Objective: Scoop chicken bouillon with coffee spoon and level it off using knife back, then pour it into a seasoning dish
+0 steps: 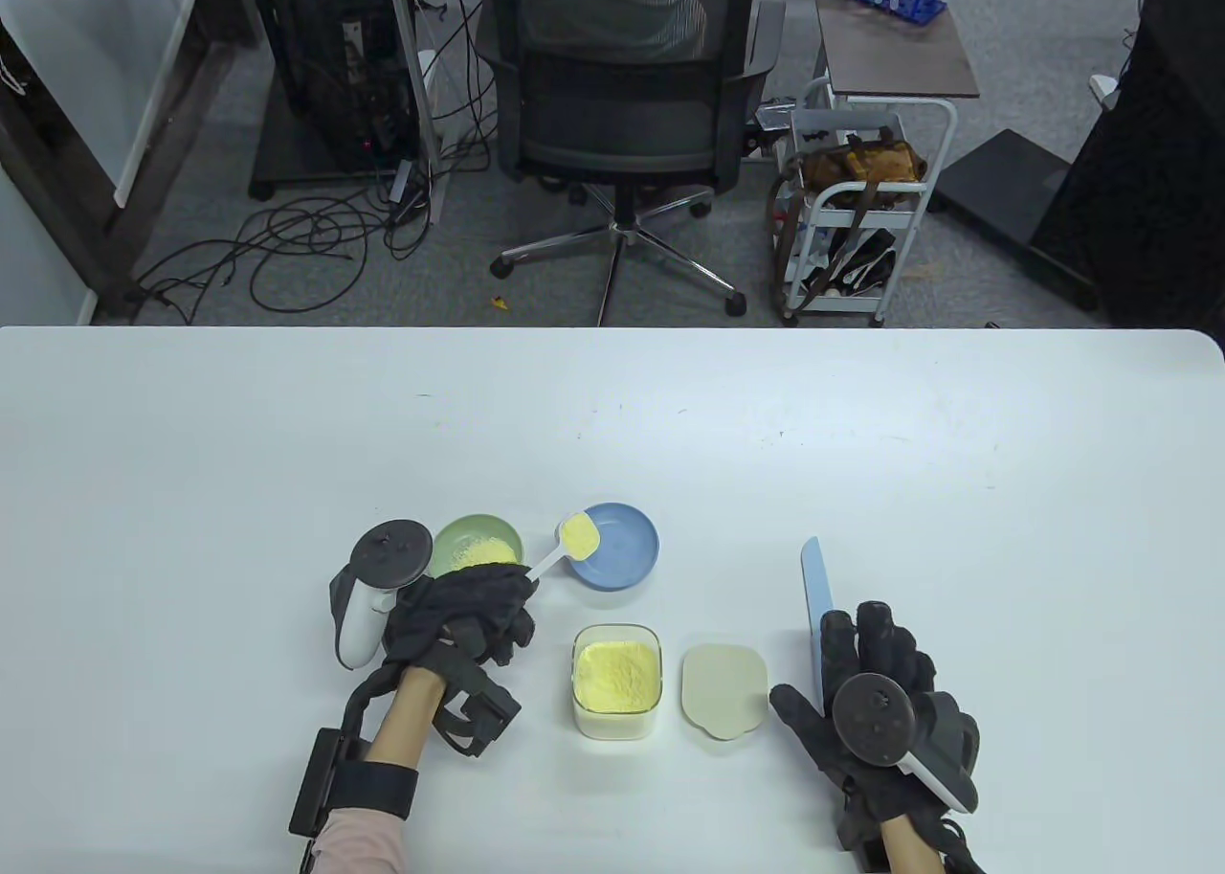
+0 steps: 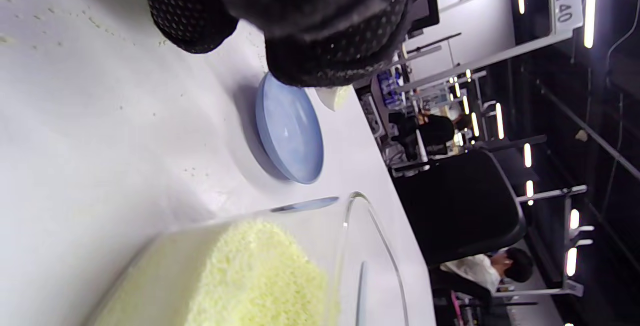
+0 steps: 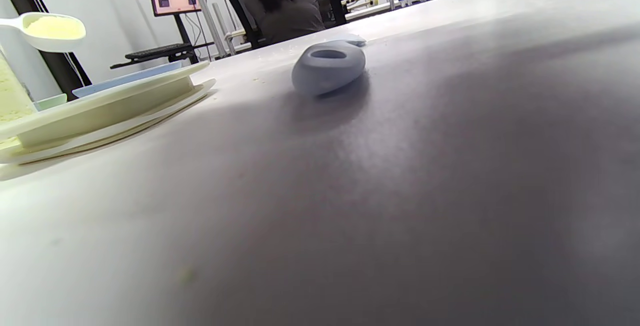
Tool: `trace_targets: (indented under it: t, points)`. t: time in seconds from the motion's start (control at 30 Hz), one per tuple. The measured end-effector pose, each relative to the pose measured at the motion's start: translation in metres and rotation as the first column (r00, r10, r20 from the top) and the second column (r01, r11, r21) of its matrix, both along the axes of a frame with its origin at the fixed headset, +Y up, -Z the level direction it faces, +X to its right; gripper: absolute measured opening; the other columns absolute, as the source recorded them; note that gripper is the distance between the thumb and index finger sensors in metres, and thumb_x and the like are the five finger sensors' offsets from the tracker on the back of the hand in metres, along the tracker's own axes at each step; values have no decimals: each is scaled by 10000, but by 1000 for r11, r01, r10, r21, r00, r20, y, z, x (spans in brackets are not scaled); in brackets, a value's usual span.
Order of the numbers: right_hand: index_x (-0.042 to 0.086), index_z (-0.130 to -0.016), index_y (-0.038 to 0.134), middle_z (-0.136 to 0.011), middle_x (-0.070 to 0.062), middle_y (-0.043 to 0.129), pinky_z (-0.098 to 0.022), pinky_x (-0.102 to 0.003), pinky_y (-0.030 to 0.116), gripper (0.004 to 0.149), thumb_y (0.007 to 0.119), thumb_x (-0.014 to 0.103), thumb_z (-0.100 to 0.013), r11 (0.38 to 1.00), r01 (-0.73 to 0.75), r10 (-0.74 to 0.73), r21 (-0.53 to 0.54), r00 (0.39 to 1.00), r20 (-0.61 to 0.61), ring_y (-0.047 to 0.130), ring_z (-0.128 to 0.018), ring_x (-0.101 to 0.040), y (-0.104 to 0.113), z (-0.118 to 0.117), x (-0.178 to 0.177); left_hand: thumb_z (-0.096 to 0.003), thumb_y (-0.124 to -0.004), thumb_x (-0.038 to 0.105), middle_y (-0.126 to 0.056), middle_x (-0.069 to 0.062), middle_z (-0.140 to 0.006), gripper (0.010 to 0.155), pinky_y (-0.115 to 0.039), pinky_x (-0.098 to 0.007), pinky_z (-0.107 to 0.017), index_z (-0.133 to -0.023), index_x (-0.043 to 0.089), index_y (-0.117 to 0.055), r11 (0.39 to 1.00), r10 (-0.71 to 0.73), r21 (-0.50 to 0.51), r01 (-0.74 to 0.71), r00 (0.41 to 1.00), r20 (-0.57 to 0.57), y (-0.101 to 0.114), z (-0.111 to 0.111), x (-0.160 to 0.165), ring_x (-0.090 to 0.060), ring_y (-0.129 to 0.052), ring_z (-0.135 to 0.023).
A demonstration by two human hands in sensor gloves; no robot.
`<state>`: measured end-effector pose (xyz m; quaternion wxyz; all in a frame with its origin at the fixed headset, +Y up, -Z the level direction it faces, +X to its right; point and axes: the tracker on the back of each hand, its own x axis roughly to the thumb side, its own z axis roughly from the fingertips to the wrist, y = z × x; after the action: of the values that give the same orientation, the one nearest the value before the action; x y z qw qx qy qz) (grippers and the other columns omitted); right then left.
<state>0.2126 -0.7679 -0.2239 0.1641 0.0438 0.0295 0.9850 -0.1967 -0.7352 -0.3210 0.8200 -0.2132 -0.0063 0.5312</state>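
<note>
Yellow bouillon (image 1: 579, 532) fills our coffee spoon (image 1: 567, 545), loose and easily spilled, held level over the blue seasoning dish's (image 1: 627, 568) left rim; our left hand (image 1: 474, 616) pinches its light handle. Right hand (image 1: 876, 687) rests spread beside the knife (image 1: 814, 596).

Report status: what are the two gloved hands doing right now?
Left hand holds white coffee spoon of yellow bouillon over blue dish. Right hand open beside blue knife. Nothing blocking.

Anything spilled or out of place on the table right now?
Small yellow grains lie scattered on the table near the blue dish, seen in the left wrist view. The spoon looks full; nothing else stands out.
</note>
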Motion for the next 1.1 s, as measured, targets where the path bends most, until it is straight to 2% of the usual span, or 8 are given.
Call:
trace_targets:
  t: [0.23,0.47,0.73,1.1]
  points:
    - [141,-1025,75,-1055,-232,-114,-654,-751,78,847,592,581,-518,1000,-2,2,-16,1000,-3,114,-978,-629,1,1,0,-497,-764,277,-975,-111,-394,500,-749,-383,-492,-878,-42,-707,1000,9,-23,-10,999,-48,-14,-9,6,-52,-914,-102]
    - [142,-1021,62,-1054,-223,-123,-656,-747,70,843,590,572,-523,999,11,-11,-41,1000,-3,112,-980,-622,1,1,1,-470,-818,289,-971,-138,-461,491,-723,-401,-535,-900,64,-737,1000,-21,3,21,996,-86,-19,-12,10,-83,-944,-177]
    - [145,-1021,61,-1057,-215,-126,-658,-746,61,841,592,566,-524,999,14,-14,-42,1000,0,107,-982,-621,1,1,2,-433,-870,285,-969,-155,-489,451,-704,-427,-564,-861,172,-788,973,-190,108,203,974,-120,-11,-11,10,-110,-957,-221]
    - [142,-1020,54,-1054,-214,-135,-657,-745,54,842,593,561,-527,999,11,-11,-52,1000,1,102,-982,-619,1,2,2,-409,-889,283,-974,-157,-477,433,-703,-429,-567,-830,201,-824,929,-251,234,287,952,-172,8,0,4,-114,-955,-213]
